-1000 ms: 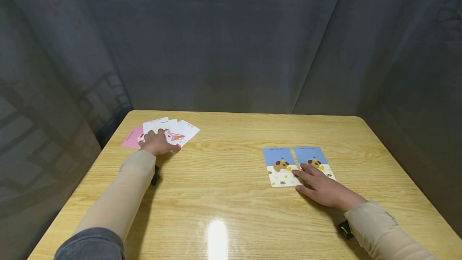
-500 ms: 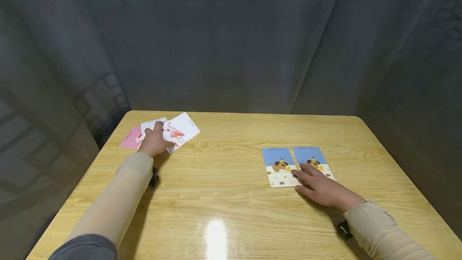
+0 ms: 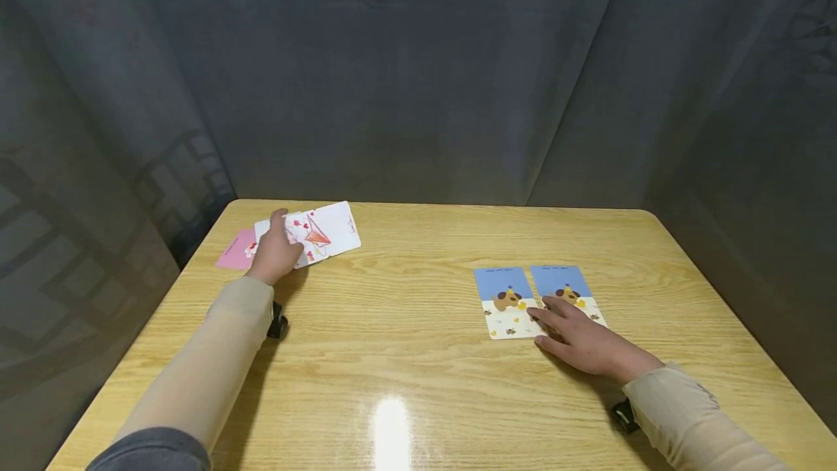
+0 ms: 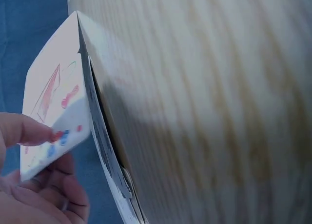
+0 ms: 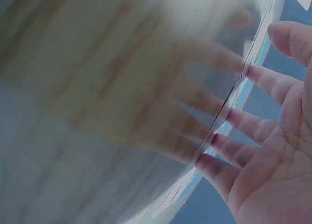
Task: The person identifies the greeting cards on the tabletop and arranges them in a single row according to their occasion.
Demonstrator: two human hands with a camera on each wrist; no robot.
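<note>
Two matching blue-and-white dog picture cards (image 3: 538,299) are laid side by side at right of centre on the wooden bench (image 3: 405,355), touched by the right hand (image 3: 585,344), fingers straight; at upper left a white card with red drawing (image 3: 322,232) is pinched and lifted by the left hand (image 3: 275,253); other cards there, one pink (image 3: 233,251), seem yet unpaired.

In the head view, the left hand (image 3: 275,253) covers the near part of the white cards (image 3: 320,232) at the upper left of the bench (image 3: 418,355), so it is not possible to count them. The pink card (image 3: 234,249) shows only its left part. The small print on the cards is too small to read. The right hand (image 3: 585,340) hides the lower corner of the right dog card (image 3: 564,283). Both sleeves are cut by the bottom edge.

The left wrist view is blurred; the card drawing (image 4: 53,94) is only faint coloured marks. In the right wrist view the wood is smeared, and the fingertips (image 5: 256,75) meet a blurred card edge.
</note>
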